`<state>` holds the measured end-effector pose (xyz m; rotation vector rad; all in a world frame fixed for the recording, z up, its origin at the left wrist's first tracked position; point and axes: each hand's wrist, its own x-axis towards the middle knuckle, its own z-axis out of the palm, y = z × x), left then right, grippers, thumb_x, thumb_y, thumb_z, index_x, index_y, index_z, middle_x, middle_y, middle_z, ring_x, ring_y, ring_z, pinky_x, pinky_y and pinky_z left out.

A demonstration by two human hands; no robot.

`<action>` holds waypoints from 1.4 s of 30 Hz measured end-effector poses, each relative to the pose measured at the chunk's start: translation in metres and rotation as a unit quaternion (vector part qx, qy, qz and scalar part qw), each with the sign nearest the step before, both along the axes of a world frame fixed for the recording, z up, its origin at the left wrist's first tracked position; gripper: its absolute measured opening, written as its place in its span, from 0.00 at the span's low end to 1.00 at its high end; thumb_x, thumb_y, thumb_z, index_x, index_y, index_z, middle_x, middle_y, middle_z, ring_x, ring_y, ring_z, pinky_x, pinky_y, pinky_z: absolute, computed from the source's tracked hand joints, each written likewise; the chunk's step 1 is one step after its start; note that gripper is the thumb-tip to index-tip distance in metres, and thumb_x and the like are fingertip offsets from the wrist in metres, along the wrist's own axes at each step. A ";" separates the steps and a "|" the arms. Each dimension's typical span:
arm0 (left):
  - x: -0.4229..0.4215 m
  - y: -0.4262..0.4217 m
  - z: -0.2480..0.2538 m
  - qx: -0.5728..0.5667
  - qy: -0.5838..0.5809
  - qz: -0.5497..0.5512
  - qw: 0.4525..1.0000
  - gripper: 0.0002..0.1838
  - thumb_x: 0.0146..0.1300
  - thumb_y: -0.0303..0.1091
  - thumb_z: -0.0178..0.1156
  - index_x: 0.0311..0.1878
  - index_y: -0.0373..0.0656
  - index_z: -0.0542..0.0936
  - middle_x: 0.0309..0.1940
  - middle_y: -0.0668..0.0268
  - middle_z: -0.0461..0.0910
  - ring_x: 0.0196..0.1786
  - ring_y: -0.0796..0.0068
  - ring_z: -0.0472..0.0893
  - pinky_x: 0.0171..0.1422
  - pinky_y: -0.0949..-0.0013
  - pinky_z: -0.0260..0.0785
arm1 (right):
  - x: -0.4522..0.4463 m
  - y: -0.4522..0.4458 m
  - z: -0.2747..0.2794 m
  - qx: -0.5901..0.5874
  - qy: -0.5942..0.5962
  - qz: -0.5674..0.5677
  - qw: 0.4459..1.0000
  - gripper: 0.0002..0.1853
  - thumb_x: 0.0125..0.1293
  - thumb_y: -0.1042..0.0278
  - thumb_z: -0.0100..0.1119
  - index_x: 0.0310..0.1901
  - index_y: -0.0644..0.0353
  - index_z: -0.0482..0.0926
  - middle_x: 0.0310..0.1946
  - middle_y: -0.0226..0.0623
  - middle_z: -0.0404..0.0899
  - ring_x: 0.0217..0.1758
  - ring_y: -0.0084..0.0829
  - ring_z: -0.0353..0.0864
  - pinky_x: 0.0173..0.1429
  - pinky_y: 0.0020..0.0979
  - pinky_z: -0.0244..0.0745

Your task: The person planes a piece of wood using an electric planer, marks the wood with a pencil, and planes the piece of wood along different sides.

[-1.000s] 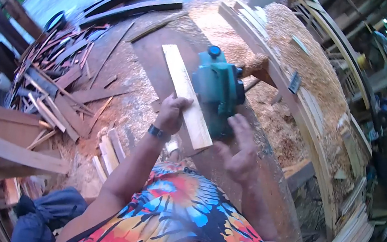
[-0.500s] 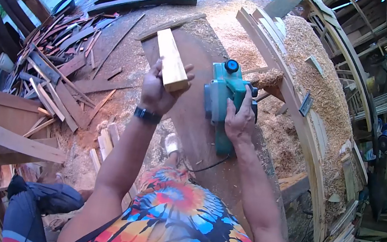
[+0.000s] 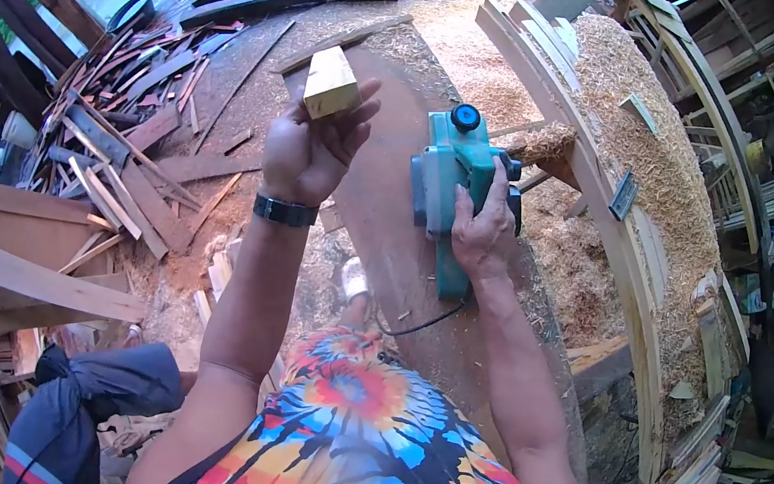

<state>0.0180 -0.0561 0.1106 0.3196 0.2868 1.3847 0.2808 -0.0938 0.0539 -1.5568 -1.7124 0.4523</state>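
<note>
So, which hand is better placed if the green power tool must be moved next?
Probably the right hand: it is on the green power tool, while the left hand is apart from it, holding the wood block.

Brown desk [image 3: 379, 175], green power planer [image 3: 448, 176] near the right edge, black cord [image 3: 421, 330] curving toward the left edge, pale dust [image 3: 414, 56] across the far end

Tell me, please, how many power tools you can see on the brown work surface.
1: the green power tool, under the right hand. The person's body hides part of the brown work surface, so others may be hidden.
</note>
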 end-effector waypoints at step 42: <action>0.058 -0.035 -0.144 -0.117 0.627 0.203 0.743 0.54 0.54 0.47 0.74 0.75 0.25 0.57 0.70 0.39 0.65 0.73 0.43 0.66 0.79 0.53 0.60 | 0.011 0.003 0.006 -0.179 0.151 0.037 0.972 0.28 0.66 0.61 0.70 0.62 0.66 0.73 0.41 0.48 0.85 0.37 0.40 0.87 0.42 0.38 0.82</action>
